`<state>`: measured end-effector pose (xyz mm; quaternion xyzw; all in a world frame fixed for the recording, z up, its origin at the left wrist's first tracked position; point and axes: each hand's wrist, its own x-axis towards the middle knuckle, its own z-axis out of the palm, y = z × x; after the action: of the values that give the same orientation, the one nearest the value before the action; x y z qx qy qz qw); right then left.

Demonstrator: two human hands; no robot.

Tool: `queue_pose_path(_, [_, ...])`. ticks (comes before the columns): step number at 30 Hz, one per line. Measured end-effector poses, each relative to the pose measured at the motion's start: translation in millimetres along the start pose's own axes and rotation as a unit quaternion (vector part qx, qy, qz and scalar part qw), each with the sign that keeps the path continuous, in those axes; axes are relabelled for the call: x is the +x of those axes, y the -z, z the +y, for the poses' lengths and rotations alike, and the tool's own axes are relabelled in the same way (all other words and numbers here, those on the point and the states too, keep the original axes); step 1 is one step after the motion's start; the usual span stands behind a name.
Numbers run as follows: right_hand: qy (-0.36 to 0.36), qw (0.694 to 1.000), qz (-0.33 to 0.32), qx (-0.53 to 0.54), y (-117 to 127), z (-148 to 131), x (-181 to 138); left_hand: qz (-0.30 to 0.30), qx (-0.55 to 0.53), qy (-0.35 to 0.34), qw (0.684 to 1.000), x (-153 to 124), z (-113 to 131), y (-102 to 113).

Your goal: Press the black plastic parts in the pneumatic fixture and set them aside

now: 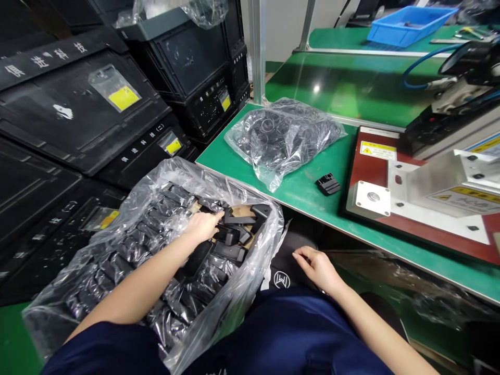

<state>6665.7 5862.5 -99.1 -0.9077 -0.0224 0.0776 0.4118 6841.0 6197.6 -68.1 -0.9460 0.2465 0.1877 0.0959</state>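
Note:
My left hand [203, 225] reaches into a box lined with clear plastic [128, 229] that holds several black plastic parts. Its fingers are curled round one black part [239, 221] near the box's far corner. My right hand [317, 267] rests low by my lap, below the table's front edge, fingers loosely spread and holding nothing. One loose black part [328, 184] lies on the green table [297, 192].
A clear bag of black rings [279, 136] lies on the table's left end. A press machine on a red base [422, 198] stands at the right. Stacked black crates [97, 104] fill the left. A blue tray [410, 23] sits far back.

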Motion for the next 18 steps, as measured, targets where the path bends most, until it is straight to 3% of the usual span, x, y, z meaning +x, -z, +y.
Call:
queue_pose_path(9, [-0.001,1.0,-0.003,-0.002,3.0,2.4,-3.9,0.002,0.015,-0.052,0.999,-5.7,-17.6,-7.1])
queue_pose_path(15, [-0.004,1.0,0.004,-0.007,5.0,5.3,-6.5,0.046,0.02,-0.057,0.997,-20.2,-30.4,-6.4])
queue_pose_path(18, [-0.002,1.0,0.003,-0.012,4.4,6.9,-7.1,0.102,0.003,-0.047,0.994,-30.7,-39.6,-0.6])
